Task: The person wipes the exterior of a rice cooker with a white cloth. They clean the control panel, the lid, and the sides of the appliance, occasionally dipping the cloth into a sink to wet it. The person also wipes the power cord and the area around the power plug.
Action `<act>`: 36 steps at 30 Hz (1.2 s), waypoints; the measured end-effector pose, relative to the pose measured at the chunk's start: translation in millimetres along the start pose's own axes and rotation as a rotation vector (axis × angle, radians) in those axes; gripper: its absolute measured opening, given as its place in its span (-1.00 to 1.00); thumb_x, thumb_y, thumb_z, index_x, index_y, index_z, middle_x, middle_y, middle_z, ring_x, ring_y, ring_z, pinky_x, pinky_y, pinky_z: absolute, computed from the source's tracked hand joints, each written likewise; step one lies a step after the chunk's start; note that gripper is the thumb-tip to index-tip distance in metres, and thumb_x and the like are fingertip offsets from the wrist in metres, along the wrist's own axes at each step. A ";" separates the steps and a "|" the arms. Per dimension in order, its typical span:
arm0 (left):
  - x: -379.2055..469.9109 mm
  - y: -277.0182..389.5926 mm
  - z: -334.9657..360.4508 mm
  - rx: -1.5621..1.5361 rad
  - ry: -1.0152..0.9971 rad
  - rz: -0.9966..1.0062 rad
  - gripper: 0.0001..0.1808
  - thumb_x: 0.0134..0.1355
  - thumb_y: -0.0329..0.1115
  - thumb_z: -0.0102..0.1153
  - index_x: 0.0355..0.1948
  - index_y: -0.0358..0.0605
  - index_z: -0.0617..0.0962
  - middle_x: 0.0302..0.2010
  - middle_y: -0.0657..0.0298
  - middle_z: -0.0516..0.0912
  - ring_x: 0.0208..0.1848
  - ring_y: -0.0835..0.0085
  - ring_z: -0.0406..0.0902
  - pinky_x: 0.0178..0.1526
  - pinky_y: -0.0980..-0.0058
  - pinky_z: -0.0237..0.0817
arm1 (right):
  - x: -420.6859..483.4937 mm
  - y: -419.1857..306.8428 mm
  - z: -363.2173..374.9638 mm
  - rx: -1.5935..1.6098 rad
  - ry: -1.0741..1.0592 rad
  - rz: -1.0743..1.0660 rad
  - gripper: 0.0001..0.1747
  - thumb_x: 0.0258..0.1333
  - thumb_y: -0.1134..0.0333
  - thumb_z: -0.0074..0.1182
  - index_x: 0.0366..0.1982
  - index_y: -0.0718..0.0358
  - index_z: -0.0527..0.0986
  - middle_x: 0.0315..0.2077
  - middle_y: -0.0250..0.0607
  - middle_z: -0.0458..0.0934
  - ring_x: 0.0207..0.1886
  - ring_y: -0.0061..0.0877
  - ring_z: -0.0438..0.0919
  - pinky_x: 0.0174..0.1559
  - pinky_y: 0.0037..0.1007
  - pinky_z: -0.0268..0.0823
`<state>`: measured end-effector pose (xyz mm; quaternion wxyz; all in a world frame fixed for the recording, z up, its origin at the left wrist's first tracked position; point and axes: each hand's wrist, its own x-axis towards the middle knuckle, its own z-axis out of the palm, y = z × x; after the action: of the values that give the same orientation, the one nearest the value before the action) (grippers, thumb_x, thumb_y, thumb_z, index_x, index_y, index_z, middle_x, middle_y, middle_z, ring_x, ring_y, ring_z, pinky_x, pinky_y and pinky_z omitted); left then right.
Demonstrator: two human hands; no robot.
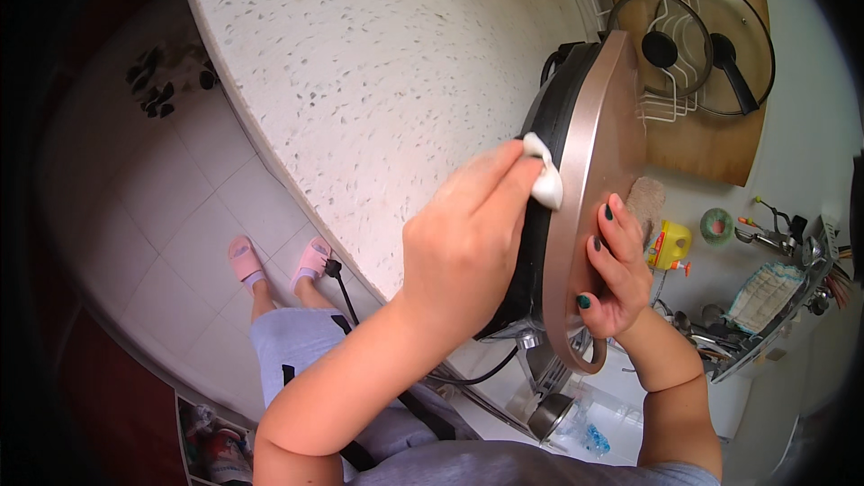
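An electric griddle with a rose-gold lid (617, 128) and a black base (540, 236) stands on edge, crossing the right side of the speckled countertop (337, 81). Pinched in the fingers of my left hand (466, 236) is a white folded wad (548, 185), tissue or cloth, pressed against the seam between base and lid; the thumb is hidden. My right hand (617, 277) lies on the outer face of the lid, dark green nails showing, fingers apart, near the loop handle (594, 358). Past my left forearm, a black plug (333, 268) on a cord hangs beyond the counter edge.
A white wire rack (665, 104) holds glass pan lids (732, 27) before a wooden board (729, 148). To the right are a beige cloth (646, 202), a yellow bottle (668, 246) and a utensil shelf (742, 351). A metal pot (550, 415) sits below the griddle.
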<state>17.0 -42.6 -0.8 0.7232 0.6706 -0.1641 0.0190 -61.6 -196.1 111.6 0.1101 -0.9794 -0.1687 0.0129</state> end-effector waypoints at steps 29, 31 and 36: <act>-3.8 13.6 -10.9 -0.064 -0.166 -0.170 -0.62 -0.04 -0.66 -0.02 -0.16 -0.18 0.54 -0.16 0.14 0.52 -0.18 0.19 0.48 -0.17 0.39 0.34 | -10.3 -3.1 2.1 0.039 0.002 0.031 -0.52 -0.13 0.23 -0.03 -0.14 0.35 0.51 -0.02 0.13 0.44 0.12 0.05 0.35 0.10 -0.04 0.13; 31.1 0.6 2.6 -0.011 -0.154 -0.107 -0.63 -0.04 -0.66 -0.02 -0.16 -0.19 0.54 -0.16 0.12 0.52 -0.18 0.17 0.48 -0.17 0.37 0.34 | -7.0 -0.3 2.1 0.029 -0.018 0.049 -0.52 -0.14 0.23 -0.02 -0.14 0.35 0.51 -0.02 0.14 0.44 0.12 0.06 0.35 0.11 -0.04 0.13; 19.3 0.0 -3.4 -0.033 -0.178 -0.087 -0.62 -0.06 -0.66 -0.03 -0.17 -0.20 0.54 -0.16 0.11 0.51 -0.18 0.14 0.48 -0.18 0.34 0.33 | -5.3 -3.4 -0.1 0.025 -0.017 0.070 -0.50 -0.18 0.27 -0.02 -0.13 0.37 0.51 -0.02 0.15 0.44 0.13 0.05 0.34 0.12 -0.05 0.12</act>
<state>35.9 -43.0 4.1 0.7168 0.6642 -0.1985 -0.0746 -67.7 -194.8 112.3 0.1202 -0.9832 -0.1349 0.0273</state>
